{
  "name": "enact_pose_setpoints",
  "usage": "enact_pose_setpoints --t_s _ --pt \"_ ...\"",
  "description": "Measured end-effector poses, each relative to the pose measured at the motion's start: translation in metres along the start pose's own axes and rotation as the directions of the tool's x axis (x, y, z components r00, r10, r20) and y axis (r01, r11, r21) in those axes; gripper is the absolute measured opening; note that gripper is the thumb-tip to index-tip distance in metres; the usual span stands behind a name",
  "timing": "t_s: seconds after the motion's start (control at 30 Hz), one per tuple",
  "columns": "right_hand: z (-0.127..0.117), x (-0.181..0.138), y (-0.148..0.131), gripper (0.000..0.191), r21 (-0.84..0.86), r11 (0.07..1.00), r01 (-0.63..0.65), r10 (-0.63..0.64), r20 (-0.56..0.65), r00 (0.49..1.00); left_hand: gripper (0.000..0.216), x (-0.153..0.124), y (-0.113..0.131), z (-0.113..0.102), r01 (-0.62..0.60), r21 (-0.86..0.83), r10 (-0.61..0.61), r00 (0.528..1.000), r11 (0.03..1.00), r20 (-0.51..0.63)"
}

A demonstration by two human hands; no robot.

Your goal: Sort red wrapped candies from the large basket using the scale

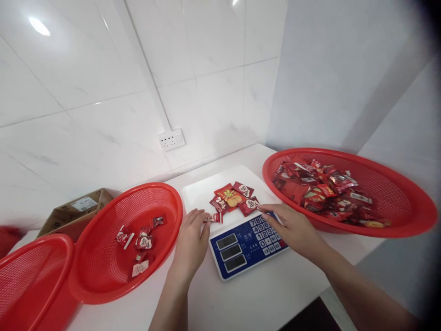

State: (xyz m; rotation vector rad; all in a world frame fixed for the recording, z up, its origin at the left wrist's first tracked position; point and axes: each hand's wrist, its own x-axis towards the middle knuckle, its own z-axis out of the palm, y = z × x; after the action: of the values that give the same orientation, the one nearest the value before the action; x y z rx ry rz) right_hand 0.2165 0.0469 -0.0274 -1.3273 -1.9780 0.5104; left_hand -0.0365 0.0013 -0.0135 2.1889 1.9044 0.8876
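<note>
Packets (231, 198) on scale (248, 238), more in basket (384, 189) (heaped)

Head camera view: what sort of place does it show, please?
Probably a small packing room or shop work area: a digital scale holding wrapped snacks, a red basket heaped with more, and a white table.

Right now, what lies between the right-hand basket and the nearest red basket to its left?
In the head view: the scale, wrapped packets on top, plus the left hand and right hand.
</note>
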Motion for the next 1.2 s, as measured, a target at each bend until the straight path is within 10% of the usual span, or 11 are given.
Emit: enact_pose_setpoints --t_s 0.6,0.77,0.87,1.2 --pt "0.001 -0.002 -0.011 0.029 0.089 0.995 0.038 -0.039 0.020 0.999 0.031 0.001 0.003 -0.002 0.110 -0.134 -0.110 0.994 0.985 0.010" --pt "-0.009 -0.012 -0.036 0.054 0.438 0.899 0.001 -0.104 0.211 0.972 0.025 -0.010 0.033 -0.004 -0.021 -0.386 0.057 0.995 0.922 0.084" --pt "-0.020 -0.017 -0.046 0.038 0.444 0.895 0.033 -0.174 0.280 0.944 0.023 -0.016 0.050 -0.001 -0.077 -0.455 0.141 0.984 0.887 0.108" --pt "-0.080 -0.018 -0.002 0.021 0.110 0.993 0.030 -0.028 -0.013 1.000 0.030 -0.013 0.042 -0.004 0.073 -0.471 -0.074 0.997 0.879 0.015"
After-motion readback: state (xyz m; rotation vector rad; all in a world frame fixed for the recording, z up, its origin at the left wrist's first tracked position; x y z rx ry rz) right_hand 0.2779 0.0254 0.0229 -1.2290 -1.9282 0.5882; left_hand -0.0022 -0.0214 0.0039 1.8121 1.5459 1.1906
